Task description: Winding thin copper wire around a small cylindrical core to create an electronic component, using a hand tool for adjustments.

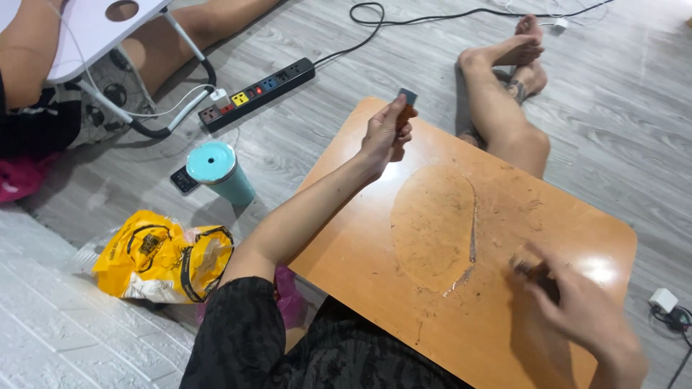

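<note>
Fingers of the left hand [386,137] are closed around a small brownish tool with a grey end [406,106], which is held up above the far left corner of the orange tabletop [360,252]. The right hand [577,310] is low over the near right part of the tabletop; it is blurred, and its fingers [535,268] seem to be curled on a small dark object [525,269], but it is not possible to say what this object is. Between the two hands a large oval sheet of tan leather-like material [432,227] lies flat on the tabletop, with a thin pale cut line along its right edge. On the grey floor, to the left of the tabletop, stand a teal cup with a lid [216,171] and a yellow plastic bag [162,256]. Farther away lies a black power strip with coloured sockets [256,92]. Bare legs and feet of a person [504,86] rest on the floor beyond the far edge. Another person sits at the upper left, beside a white folding table [94,32].
</note>
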